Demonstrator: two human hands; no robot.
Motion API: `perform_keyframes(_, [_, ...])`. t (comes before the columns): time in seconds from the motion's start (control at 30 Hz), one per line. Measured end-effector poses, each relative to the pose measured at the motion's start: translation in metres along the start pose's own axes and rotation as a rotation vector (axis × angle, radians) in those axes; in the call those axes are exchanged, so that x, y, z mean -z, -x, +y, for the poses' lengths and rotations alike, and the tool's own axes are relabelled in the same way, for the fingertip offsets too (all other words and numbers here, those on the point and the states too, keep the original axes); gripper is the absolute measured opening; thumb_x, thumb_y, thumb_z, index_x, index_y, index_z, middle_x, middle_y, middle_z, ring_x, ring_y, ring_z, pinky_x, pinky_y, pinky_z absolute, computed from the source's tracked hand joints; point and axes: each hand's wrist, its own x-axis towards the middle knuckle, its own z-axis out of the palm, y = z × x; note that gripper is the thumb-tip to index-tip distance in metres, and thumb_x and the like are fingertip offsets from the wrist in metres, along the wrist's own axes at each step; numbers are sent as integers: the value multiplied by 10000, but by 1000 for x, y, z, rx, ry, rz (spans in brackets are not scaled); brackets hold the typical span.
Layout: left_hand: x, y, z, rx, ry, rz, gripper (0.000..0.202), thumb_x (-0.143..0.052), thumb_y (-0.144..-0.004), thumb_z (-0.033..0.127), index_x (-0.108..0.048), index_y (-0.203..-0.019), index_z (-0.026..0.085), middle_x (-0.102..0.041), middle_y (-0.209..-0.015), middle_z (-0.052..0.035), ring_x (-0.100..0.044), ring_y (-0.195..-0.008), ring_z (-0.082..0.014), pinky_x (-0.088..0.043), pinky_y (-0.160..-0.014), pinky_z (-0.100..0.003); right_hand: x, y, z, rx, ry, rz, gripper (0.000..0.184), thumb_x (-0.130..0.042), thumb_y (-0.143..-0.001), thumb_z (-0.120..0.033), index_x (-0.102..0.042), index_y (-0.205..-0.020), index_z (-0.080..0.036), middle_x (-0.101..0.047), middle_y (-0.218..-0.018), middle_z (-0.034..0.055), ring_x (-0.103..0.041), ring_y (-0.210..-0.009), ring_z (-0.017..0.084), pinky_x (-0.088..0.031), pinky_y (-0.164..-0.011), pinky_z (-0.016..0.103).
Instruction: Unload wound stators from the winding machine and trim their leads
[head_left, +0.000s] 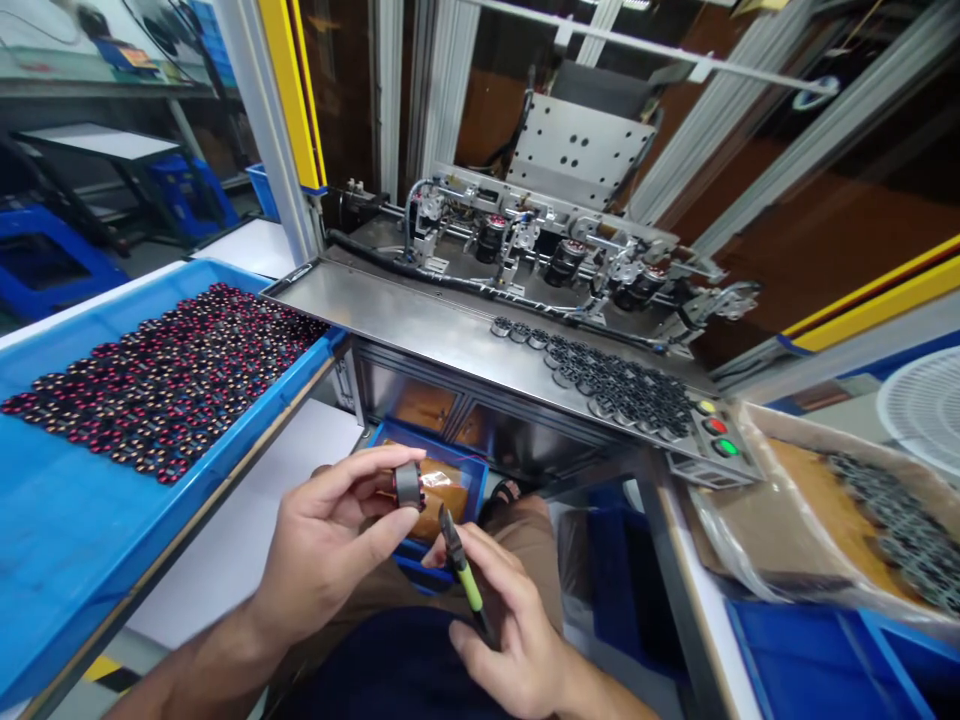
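Between the thumb and fingers of my left hand (pixel 330 550) is a small dark ring-shaped motor stator (pixel 409 485) with reddish bits along its edge. My right hand (pixel 517 610) is closed round a pair of cutting pliers (pixel 466 575) with green-and-black handles. The pliers' jaws point up, just right of the stator and apart from it. Below both hands a blue bin (pixel 476 480) stands low, with a brown plastic-wrapped packet (pixel 442 495) in it.
At left lies a blue tray (pixel 45 520) full of red-and-black wound stators (pixel 180 380). Grey cores (pixel 615 380) cover the right of the metal ledge (pixel 420 330). Behind stands a winding machine (pixel 540 240). A button box (pixel 720 440) and a carton (pixel 780 560) of cores are at right.
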Motion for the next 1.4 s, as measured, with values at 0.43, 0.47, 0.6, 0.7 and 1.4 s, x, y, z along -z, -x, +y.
perform_keyframes(0.43, [1,-1,1,49,-13,-7,369,-729,-809,115,-702,-1153,245,-713,-1188,-56,-708,-1052,-199,-568,-943,-261,-2,-11,5,19,10,-26,847,-538,-644,-43,-411,-1454,-256,-623,-1008,80,-613,-853,211,-560,-792,385])
perform_keyframes(0.47, [1,-1,1,47,-15,-4,369,-732,-804,116,-704,-1152,238,-714,-1185,-63,-708,-1049,-205,-571,-939,-267,-2,-11,5,15,16,-29,841,-541,-645,-46,-414,-1451,-251,-620,-1005,83,-607,-849,213,-560,-779,385])
perform_keyframes(0.6, [1,-2,1,52,-17,-4,361,-734,-804,117,-711,-1140,246,-721,-1166,-53,-711,-1031,-187,-568,-936,-250,-2,-9,7,13,51,-24,807,-536,-656,-46,-445,-1434,-242,-620,-881,63,-581,-735,194,-537,-640,326])
perform_keyframes(0.7, [2,-1,1,54,-16,-14,373,-726,-811,108,-702,-1151,260,-717,-1175,-47,-704,-1047,-179,-560,-949,-244,-2,-6,8,0,82,-9,782,-525,-660,-40,-479,-1415,-240,-626,-839,56,-586,-700,189,-530,-610,310])
perform_keyframes(1.4, [0,6,2,-171,-167,17,321,-642,-859,54,-695,-1076,285,-708,-1161,-12,-639,-1149,-157,-529,-1000,-244,0,-16,-4,81,95,-4,891,-511,-603,-43,-406,-1457,-276,-609,-953,63,-633,-830,215,-574,-709,336])
